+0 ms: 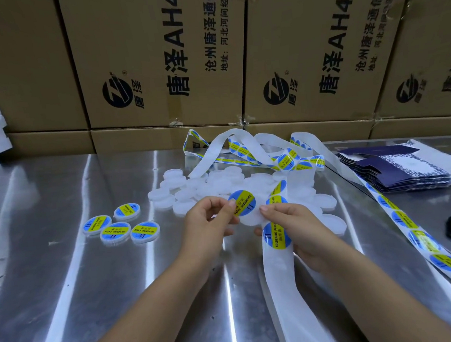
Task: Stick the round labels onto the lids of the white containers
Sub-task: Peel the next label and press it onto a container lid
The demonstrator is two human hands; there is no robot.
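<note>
One blue-and-yellow round label (244,203) pinched by the left hand (209,220) over a white container (251,218) the right hand (296,224) grips

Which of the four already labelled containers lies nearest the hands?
The rightmost labelled container, nearest the left hand; the other three lie farther left.

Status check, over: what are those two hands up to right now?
Left hand pinches round label at white container's lid; right hand holds that container. Four labelled containers set aside; pile unlabelled. Nothing in the way.
</note>
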